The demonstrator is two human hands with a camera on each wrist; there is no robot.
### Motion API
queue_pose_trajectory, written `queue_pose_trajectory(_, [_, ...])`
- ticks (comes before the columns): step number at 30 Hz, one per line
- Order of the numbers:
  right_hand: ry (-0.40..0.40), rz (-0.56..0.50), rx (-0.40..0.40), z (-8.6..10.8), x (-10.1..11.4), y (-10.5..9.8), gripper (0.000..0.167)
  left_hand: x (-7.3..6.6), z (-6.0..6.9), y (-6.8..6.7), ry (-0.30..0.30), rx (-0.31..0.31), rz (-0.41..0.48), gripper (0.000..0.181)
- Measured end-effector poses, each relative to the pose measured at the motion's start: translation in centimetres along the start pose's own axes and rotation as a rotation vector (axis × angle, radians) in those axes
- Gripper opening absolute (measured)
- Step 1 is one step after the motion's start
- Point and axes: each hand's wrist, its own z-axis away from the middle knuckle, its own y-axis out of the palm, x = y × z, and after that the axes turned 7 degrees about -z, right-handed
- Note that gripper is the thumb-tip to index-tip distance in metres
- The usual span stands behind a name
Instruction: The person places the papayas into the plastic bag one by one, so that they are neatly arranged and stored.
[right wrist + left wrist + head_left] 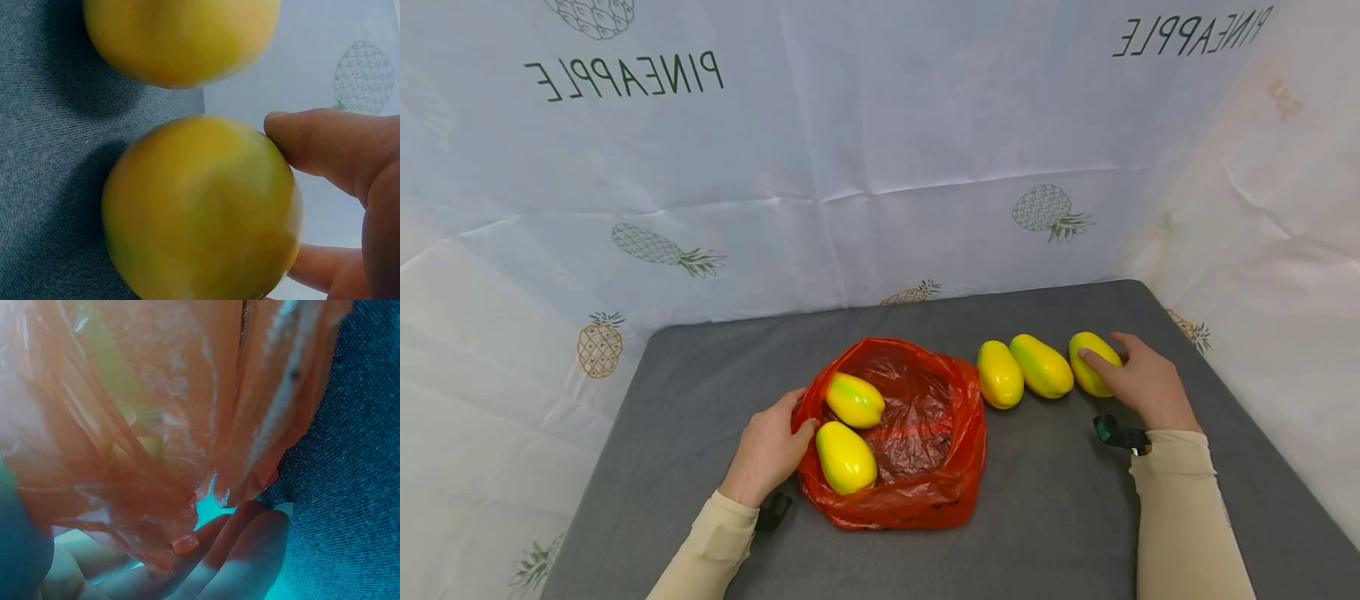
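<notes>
A red plastic bag (917, 500) lies wide-mouthed on the grey table, with two yellow mangoes inside it, the upper mango (855, 400) and the lower mango (847, 458). My left hand (767, 450) holds the bag's left rim, thumb at the edge and fingers outside; the left wrist view shows the thin film (156, 456) close up against the fingers (250, 550). At the far right, my right hand (1150, 379) grips a mango (1092, 362) on the table, thumb on one side and fingers on the other. That same mango (200, 212) fills much of the right wrist view.
Two more mangoes, one (1000, 375) beside the bag's right edge and another (1041, 367) next to it, lie between the bag and my right hand. A white pineapple-print cloth (850, 167) hangs behind the grey table (1045, 500).
</notes>
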Motion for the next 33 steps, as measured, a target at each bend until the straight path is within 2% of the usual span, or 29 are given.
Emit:
queue_pose_trajectory(16, [0.019,0.002,0.035,0.05,0.24,-0.15,0.104,-0.02,-0.04,0.24,0.049,-0.016,-0.021,0.051])
queue_pose_trajectory(33, [0.020,0.012,0.025,-0.27,0.35,-0.02,0.102,0.13,0.02,0.31,0.043,-0.021,-0.023,0.051])
